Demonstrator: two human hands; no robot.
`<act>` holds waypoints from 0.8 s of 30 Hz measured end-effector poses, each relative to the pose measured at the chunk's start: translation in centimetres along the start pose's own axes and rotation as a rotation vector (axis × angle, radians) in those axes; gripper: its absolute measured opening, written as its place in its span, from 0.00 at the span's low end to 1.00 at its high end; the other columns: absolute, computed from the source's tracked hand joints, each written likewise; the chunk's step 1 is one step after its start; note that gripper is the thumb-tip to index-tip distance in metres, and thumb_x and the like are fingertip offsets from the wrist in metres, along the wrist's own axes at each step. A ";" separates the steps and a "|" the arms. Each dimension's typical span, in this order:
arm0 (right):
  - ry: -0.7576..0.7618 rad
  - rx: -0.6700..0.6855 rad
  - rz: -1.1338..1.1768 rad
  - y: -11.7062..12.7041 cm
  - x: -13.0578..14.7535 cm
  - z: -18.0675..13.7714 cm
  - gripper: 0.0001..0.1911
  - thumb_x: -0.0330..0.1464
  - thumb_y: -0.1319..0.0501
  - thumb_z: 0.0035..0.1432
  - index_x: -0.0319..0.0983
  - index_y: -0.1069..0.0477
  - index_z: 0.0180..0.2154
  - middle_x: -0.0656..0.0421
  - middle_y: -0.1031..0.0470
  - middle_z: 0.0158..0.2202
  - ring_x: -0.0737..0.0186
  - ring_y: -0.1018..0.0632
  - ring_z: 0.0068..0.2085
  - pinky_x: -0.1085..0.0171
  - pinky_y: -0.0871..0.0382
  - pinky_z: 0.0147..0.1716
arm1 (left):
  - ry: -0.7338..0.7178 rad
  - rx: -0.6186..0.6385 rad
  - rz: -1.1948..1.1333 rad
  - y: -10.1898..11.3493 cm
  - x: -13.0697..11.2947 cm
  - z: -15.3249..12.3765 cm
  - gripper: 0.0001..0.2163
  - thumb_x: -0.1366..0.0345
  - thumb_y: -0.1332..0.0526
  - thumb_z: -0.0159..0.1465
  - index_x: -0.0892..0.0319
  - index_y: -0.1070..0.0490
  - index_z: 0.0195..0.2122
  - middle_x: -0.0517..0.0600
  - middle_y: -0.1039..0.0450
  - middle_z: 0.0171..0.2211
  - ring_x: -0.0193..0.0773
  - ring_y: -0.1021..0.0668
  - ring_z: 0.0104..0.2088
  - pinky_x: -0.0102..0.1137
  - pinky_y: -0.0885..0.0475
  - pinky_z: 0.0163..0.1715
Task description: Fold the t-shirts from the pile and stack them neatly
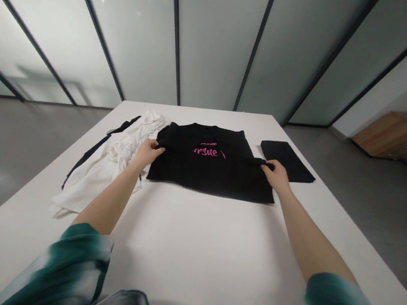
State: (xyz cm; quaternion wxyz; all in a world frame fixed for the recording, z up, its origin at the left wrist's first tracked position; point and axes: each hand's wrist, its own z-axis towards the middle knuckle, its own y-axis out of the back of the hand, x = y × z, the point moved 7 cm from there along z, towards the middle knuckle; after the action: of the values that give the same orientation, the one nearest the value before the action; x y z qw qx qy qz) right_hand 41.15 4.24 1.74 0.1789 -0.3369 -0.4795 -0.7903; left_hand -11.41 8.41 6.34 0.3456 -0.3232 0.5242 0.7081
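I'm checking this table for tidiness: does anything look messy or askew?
The white garment lies crumpled near the left edge of the table, unlike the flat black shirt held by the left hand and right hand, or the folded black cloth.

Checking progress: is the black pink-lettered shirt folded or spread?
Partly folded: the black pink-lettered shirt lies as a rectangle, a flap hiding part of its lettering.

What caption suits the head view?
Left hand and right hand grip the sides of a black T-shirt on a table, between white clothes and a folded black garment.
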 end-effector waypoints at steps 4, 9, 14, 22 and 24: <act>0.106 -0.068 0.064 1.3 2.2 1.9 0.09 0.36 0.39 0.46 0.41 0.30 0.33 0.53 0.24 0.38 0.53 0.25 0.40 0.55 0.31 0.44 | -0.091 0.057 -0.443 0.2 -2.9 0.4 0.16 0.59 0.35 0.46 0.56 0.46 0.20 0.47 0.29 0.30 0.38 0.26 0.34 0.30 0.33 0.33; 0.052 0.077 0.162 0.9 3.2 2.8 0.12 0.30 0.43 0.43 0.42 0.32 0.35 0.58 0.25 0.32 0.58 0.26 0.32 0.59 0.30 0.37 | -0.035 0.180 -0.482 -0.4 -4.3 0.5 0.18 0.58 0.34 0.48 0.56 0.46 0.21 0.40 0.44 0.18 0.29 0.38 0.20 0.26 0.44 0.22; 0.054 0.130 0.140 2.4 3.9 2.1 0.14 0.30 0.46 0.43 0.41 0.29 0.35 0.61 0.31 0.23 0.60 0.30 0.25 0.62 0.35 0.25 | -0.193 0.199 -0.145 2.4 -6.5 1.8 0.13 0.57 0.35 0.51 0.56 0.39 0.26 0.40 0.44 0.20 0.30 0.37 0.23 0.26 0.42 0.25; -0.010 0.084 0.180 5.0 4.1 3.6 0.03 0.33 0.46 0.40 0.43 0.37 0.23 0.62 0.36 0.20 0.58 0.32 0.28 0.61 0.37 0.28 | -0.251 0.482 0.632 5.7 -8.5 4.3 0.10 0.59 0.36 0.45 0.56 0.26 0.29 0.47 0.27 0.26 0.47 0.24 0.35 0.35 0.32 0.38; 0.046 0.091 0.148 5.1 4.8 3.9 0.03 0.34 0.44 0.40 0.43 0.37 0.23 0.61 0.34 0.22 0.57 0.30 0.31 0.60 0.36 0.31 | -0.270 0.453 0.585 6.2 -8.9 4.4 0.10 0.58 0.34 0.44 0.56 0.26 0.25 0.48 0.26 0.27 0.48 0.23 0.38 0.34 0.31 0.40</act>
State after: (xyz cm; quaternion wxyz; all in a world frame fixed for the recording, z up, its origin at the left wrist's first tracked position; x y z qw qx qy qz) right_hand 42.26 5.39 9.62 0.2631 -0.3447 -0.4842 -0.7600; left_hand -12.06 10.03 17.94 0.2576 0.0205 0.6871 0.6791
